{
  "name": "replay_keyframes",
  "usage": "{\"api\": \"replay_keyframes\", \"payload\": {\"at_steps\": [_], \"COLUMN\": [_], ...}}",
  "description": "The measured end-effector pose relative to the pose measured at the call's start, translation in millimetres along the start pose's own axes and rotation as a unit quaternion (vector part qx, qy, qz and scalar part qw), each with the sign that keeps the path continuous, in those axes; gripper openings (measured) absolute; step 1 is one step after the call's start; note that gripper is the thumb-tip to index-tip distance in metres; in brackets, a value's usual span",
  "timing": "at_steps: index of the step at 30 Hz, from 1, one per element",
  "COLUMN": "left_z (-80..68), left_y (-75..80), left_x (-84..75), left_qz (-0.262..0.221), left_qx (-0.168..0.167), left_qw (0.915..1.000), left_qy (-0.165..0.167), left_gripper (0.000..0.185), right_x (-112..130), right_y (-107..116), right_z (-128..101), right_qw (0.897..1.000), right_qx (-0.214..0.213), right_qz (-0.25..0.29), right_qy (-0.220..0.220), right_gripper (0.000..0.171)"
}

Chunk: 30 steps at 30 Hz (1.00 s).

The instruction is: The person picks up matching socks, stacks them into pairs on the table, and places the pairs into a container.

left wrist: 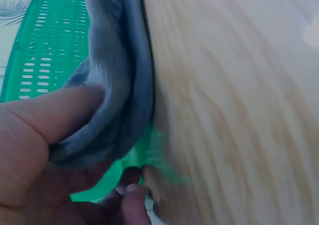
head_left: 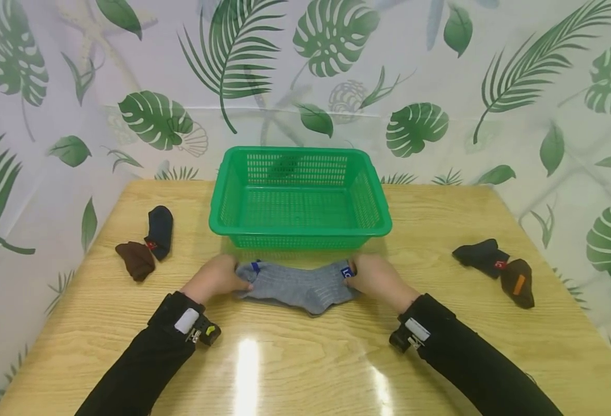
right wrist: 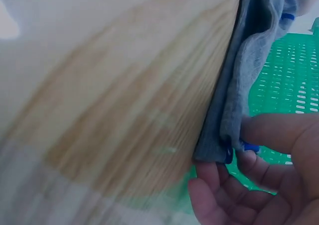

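Presently we note the left hand [head_left: 216, 278] and the right hand [head_left: 374, 279] set apart, each pinching one end of a pair of grey socks [head_left: 297, 286] that lies flat and stretched between them on the wooden table [head_left: 305, 358], just in front of the green plastic basket [head_left: 299, 197]. Both wrist views confirm thumb and curled fingers [right wrist: 271, 130] clamped on the grey fabric. We also log a black sock [head_left: 160, 230] touching a brown sock [head_left: 136, 260] at the far left, and a black sock with a red tag [head_left: 482, 256] beside a brown sock with an orange tag [head_left: 518, 282] at the right.
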<state>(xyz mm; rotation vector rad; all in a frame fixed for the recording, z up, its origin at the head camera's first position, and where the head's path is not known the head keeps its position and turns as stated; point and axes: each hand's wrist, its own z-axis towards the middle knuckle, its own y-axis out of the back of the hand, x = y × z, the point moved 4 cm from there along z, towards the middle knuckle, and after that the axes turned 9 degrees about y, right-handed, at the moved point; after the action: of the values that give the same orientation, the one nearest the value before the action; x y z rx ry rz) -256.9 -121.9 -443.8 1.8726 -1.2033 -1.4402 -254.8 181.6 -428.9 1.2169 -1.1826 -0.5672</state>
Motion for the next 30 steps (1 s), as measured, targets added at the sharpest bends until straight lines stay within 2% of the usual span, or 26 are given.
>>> {"api": "replay_keyframes", "payload": {"at_steps": [3,6,9,11,13,14,15,16,18,19,20,22,24,27,30], "left_z": [1.1,2.6,3.6,2.3,-1.9,-6.3,-11.4,-17.1,-29.7,-35.6,-40.6,-47.1,-49.4,-46.6,-41.4], "left_y": [0.2,-0.5,-1.8,-1.3,-0.7,0.0,-0.1,-0.8,-5.5,-9.3,-14.1,-25.0,-33.9,-40.6,-42.1], "left_x": [1.4,5.5,9.7,10.0,6.2,2.1,-3.3,-10.0,-26.3,-35.1,-44.0,-59.2,-69.3,-74.4,-73.2], "left_qz": [-0.064,-0.139,-0.160,-0.125,-0.054,-0.008,0.041,0.092,0.168,0.192,0.209,0.228,0.233,0.243,0.244], "left_qx": [0.007,0.031,0.043,0.023,-0.026,-0.059,-0.095,-0.131,-0.186,-0.199,-0.199,-0.169,-0.123,-0.090,-0.098], "left_qw": [0.9979,0.9897,0.9862,0.9918,0.9982,0.9982,0.9946,0.9866,0.9647,0.9543,0.9460,0.9335,0.9292,0.9243,0.9211], "left_qy": [-0.004,-0.006,0.001,0.008,0.002,-0.004,-0.013,-0.030,-0.080,-0.112,-0.149,-0.219,-0.259,-0.280,-0.287], "left_gripper": [0.033,0.027,0.041,0.051,0.054,0.056,0.054,0.053,0.053,0.053,0.050,0.046,0.043,0.035,0.026], "right_x": [-3.9,-7.9,-9.6,-9.2,-4.7,-0.5,5.0,12.0,28.3,36.2,44.1,55.9,63.3,69.0,72.2], "right_y": [0.3,1.1,1.6,2.0,3.5,4.6,5.5,6.1,4.8,2.4,-0.4,-7.9,-15.0,-21.1,-23.3], "right_z": [2.8,4.0,4.5,4.3,2.5,0.3,-2.5,-6.0,-13.4,-16.7,-20.0,-24.4,-26.5,-27.2,-26.4], "right_qw": [1.000,0.999,0.998,0.999,1.000,0.998,0.996,0.991,0.981,0.976,0.972,0.972,0.969,0.958,0.935], "right_qx": [0.002,0.006,0.010,0.009,-0.006,-0.019,-0.033,-0.044,-0.060,-0.058,-0.052,-0.017,0.012,0.001,-0.049], "right_qz": [0.019,0.043,0.052,0.036,-0.002,-0.037,-0.074,-0.109,-0.162,-0.179,-0.185,-0.167,-0.156,-0.168,-0.199], "right_qy": [0.005,0.013,0.023,0.026,0.029,0.037,0.047,0.056,0.091,0.111,0.134,0.166,0.191,0.235,0.290], "right_gripper": [0.032,0.030,0.030,0.030,0.029,0.028,0.027,0.027,0.027,0.028,0.028,0.026,0.026,0.024,0.014]}}
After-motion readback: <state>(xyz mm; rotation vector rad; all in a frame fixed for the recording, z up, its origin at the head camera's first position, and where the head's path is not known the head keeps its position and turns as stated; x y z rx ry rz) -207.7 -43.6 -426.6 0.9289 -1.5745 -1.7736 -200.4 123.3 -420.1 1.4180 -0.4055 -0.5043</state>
